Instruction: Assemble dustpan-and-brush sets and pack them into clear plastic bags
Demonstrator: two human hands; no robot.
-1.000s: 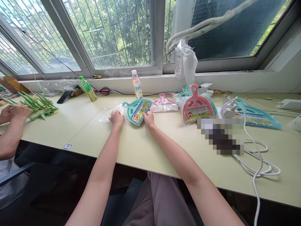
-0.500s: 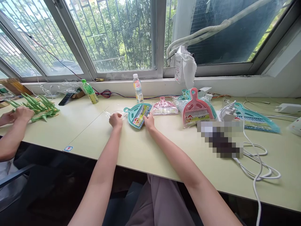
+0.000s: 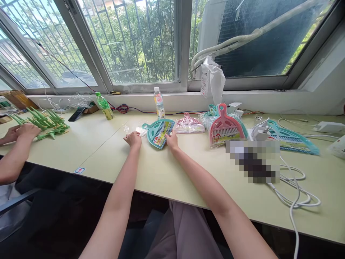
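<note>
A teal dustpan and brush set (image 3: 154,129) with a printed card label lies tilted over the table, its handle end pointing left. My right hand (image 3: 171,140) grips its right edge, thumb on the label side. To the left of the handle, my left hand (image 3: 133,139) is closed on a clear plastic bag (image 3: 142,132), which bunches around the fingers and reaches toward the handle. Whether the bag still covers part of the handle I cannot tell. Just beyond the right hand sits a small pink dustpan set (image 3: 188,124) in clear wrap.
Wrapped pink and teal dustpan sets (image 3: 226,126) stand at the right, near a white charger with cables (image 3: 299,205). A clear bottle (image 3: 159,103) and a green bottle (image 3: 104,106) stand behind. At left, another person's hands (image 3: 28,131) touch green spiky pieces (image 3: 51,124).
The plastic in my left hand has shifted and bunched a little, and the left fingers have turned slightly. The dustpan and my right hand stay nearly in place.
</note>
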